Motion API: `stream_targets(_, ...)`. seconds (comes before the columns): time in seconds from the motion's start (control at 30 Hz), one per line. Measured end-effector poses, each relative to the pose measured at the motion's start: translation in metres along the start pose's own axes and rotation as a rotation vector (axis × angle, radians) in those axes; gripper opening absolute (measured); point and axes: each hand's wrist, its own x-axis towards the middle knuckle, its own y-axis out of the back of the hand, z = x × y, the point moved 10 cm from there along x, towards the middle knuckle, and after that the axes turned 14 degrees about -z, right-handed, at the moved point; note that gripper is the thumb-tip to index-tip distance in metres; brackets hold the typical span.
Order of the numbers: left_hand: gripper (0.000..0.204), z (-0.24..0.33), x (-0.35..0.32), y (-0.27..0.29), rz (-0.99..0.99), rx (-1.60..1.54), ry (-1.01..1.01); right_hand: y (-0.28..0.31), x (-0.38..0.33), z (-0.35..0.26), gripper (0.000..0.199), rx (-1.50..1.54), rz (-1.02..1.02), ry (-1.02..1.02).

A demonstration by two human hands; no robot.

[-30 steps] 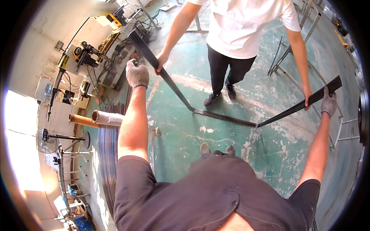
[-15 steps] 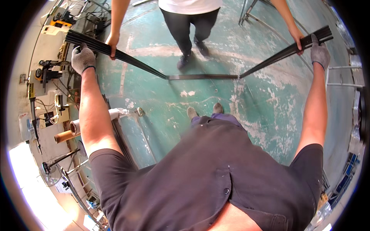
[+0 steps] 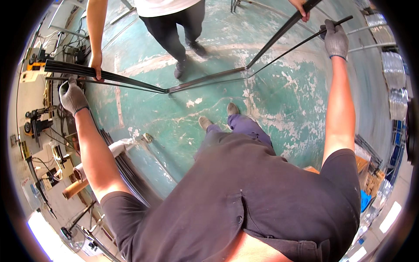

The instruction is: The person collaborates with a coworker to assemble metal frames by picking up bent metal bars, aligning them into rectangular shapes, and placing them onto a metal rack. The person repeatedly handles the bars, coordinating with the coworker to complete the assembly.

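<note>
A: Status on the hands?

B: Left hand [image 3: 72, 97], grey glove, fingers clenched around the left end of a thin dark strip [image 3: 209, 81]. Right hand [image 3: 335, 39], same kind of glove, fingers clenched on the strip's other end, far right and high in the view. Both arms stretched wide apart.

A: Where's the strip itself?

B: In the air, above the green floor [image 3: 279, 105]. It sags low between the two hands, lowest stretch just ahead of the person's shoes [image 3: 218, 115].

A: Only one strip?

B: No. A second person holds a thicker bundle of strips [image 3: 131, 77] right beside it, same sagging path. Their hand [image 3: 97, 64] rests on the bundle just next to the gloved left hand, their other hand [image 3: 301, 6] grips the far end near the gloved right hand. Thin strip and bundle run close together; cannot tell whether they touch in the middle.

A: Second person's position?

B: Standing opposite, on the far side of the strips, white top, dark trousers, dark shoes.

A: Surroundings?

B: Left edge: a counter [image 3: 32, 87] with tools and cables. A stack of dark strips [image 3: 126, 168] lies on the floor by the left arm, cardboard tubes [image 3: 76, 185] beside it. Right edge: metal racks [image 3: 393, 87].
</note>
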Motion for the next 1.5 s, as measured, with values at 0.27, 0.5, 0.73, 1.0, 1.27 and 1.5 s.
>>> stream_targets(0.27, 0.014, 0.029, -0.129, -0.020, -0.074, -0.348, -0.142, 0.100, -0.163, 0.162, 0.042, 0.398, 0.194, -0.116)
stream_targets(0.5, 0.026, 0.077, -0.260, -0.070, -0.326, -0.421, -0.167, 0.202, -0.301, 0.313, 0.042, 0.366, 0.311, -0.190)
stream_targets(0.73, 0.022, 0.149, -0.555, -0.162, -0.754, -0.483, -0.152, 0.254, -0.441, 0.312, 0.038, 0.460, 0.150, -0.045)
stream_targets(1.0, 0.043, 0.318, -0.870, -0.122, -1.385, -0.418, -0.380, 0.263, -0.570, 0.187, 0.026, 0.526, -0.342, 0.464)
stream_targets(1.27, 0.032, 0.268, -0.904, 0.034, -1.033, -0.090, -0.499, 0.225, -0.704, -0.027, 0.024, 0.694, -0.504, 1.236)
stream_targets(1.5, 0.019, 0.078, -0.887, 0.228, -0.252, -0.373, 0.116, 0.074, -0.629, -0.042, 0.039, 0.700, -0.830, 0.744)
